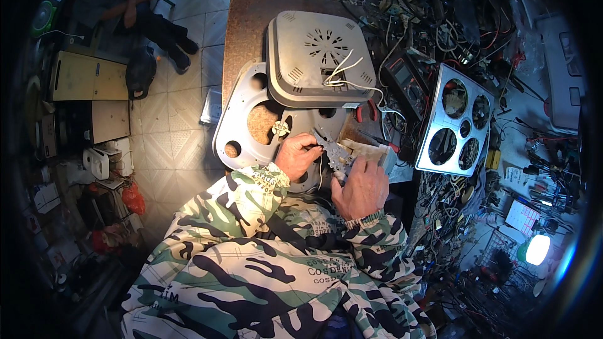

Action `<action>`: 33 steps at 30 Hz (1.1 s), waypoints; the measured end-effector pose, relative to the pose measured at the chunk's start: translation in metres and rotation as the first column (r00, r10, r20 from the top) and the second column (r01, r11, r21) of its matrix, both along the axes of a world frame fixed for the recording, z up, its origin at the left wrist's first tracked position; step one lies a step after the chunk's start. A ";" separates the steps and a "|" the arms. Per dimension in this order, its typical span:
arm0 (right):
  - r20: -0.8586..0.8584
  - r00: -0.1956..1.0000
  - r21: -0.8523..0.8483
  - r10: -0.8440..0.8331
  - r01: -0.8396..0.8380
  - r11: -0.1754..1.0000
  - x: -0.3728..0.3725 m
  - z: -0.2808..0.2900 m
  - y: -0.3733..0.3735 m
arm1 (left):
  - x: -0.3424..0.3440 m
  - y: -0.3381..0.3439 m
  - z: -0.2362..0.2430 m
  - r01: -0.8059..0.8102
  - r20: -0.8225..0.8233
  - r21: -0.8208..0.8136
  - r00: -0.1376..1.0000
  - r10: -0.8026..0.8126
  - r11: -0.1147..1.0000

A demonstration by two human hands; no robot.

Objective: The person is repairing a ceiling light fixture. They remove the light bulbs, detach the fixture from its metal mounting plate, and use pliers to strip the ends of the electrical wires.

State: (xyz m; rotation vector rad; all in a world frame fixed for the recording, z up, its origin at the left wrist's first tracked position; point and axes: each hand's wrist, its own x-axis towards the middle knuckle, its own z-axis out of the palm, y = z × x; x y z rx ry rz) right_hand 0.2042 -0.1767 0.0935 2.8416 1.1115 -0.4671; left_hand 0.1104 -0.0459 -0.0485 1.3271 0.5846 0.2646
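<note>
Got a brown tabletop (245, 19) carrying a holed silver panel (237, 116). Done so far, apparently: getting a beige casing (314, 63) parked vented-face-up over the panel's far side. Seeing right hand (361, 189) at near right — can't tell the grip, fingers curled out of sight — and left hand (296, 158), fingers pinched together. Probably unfinished, given a silvery part (333, 154) between both, outline unclear, and white wires (345, 68) poking loose from the casing. Can't identify the dark bit (318, 147) in that left pinch.

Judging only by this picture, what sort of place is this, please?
Probably an electrical repair workshop: a dense heap of cables, what looks like a multimeter and a vented appliance casing suggest it.
</note>
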 end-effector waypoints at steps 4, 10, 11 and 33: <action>-0.005 1.000 0.012 0.007 -0.007 1.000 0.001 -0.002 -0.002 | 0.001 -0.001 0.001 0.005 -0.001 0.007 1.000 -0.005 1.000; 0.002 1.000 0.066 0.017 -0.017 0.998 0.002 -0.006 -0.004 | -0.001 -0.001 0.000 0.010 0.005 0.038 1.000 -0.010 0.999; 0.000 1.000 0.069 0.015 -0.014 0.998 0.002 -0.007 -0.004 | 0.000 -0.002 0.000 0.003 0.012 0.033 1.000 -0.004 0.999; -0.041 0.994 0.160 0.099 -0.091 0.983 0.003 -0.018 -0.018 | 0.006 0.007 0.064 0.005 0.018 0.693 1.000 -0.024 0.721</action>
